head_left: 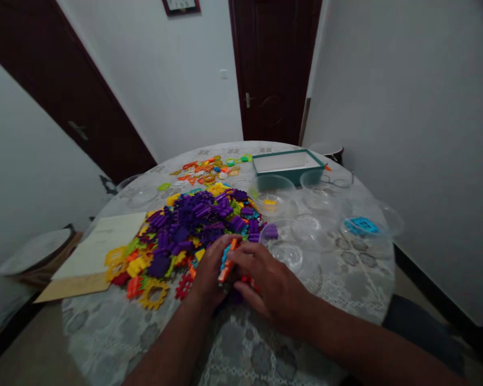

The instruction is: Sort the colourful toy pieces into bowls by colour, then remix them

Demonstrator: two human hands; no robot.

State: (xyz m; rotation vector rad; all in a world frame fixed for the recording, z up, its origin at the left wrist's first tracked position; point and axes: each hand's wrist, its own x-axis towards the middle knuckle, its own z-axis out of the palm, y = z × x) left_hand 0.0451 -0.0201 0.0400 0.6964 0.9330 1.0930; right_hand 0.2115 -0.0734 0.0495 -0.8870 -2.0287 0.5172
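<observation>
My left hand (210, 271) is closed around plastic building pieces, an orange piece (227, 262) and a blue one pressed side by side. From the right, the bent fingers of my right hand (271, 279) touch the orange piece. Red plastic shows under the right fingers, partly hidden. Just beyond both hands lies a large heap of interlocking plastic pieces (193, 217), mostly purple, with yellow, green, blue and orange among them. A yellow gear-shaped piece (153, 294) and a red piece (184, 287) rest at its near edge.
Several clear plastic bowls stand on the right, one with a blue piece (362, 225), another with a yellow piece (270, 202). Behind them is a green-rimmed box (290, 175). Smaller loose pieces (207, 170) lie at the back. Paper sheets (100, 244) are on the left; glasses (341, 183) lie far right.
</observation>
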